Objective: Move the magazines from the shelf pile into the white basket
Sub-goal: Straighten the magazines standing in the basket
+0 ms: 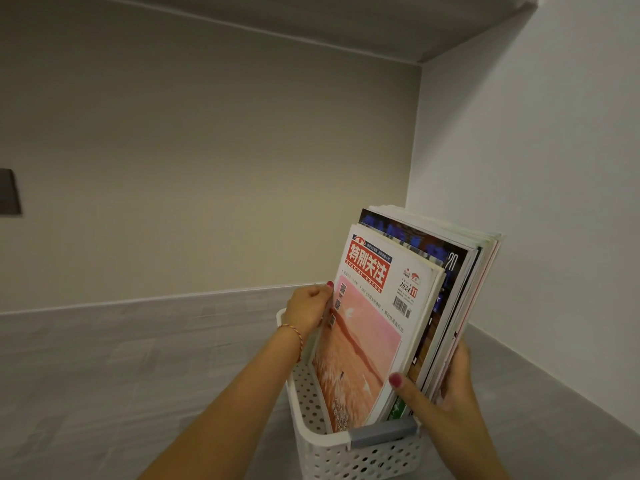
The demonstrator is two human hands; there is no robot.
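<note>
White basket (332,448), perforated, sits on the grey shelf (138,375). Standing upright inside it, the magazines (391,317) lean slightly right. Left hand (308,308) grips their left edge; right hand (440,386) clasps their right edge.

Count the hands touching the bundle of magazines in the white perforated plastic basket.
2. The left hand grips the far edge of the upright bundle of magazines; the right hand clasps its near edge, above the white perforated plastic basket. None seem hidden.
</note>
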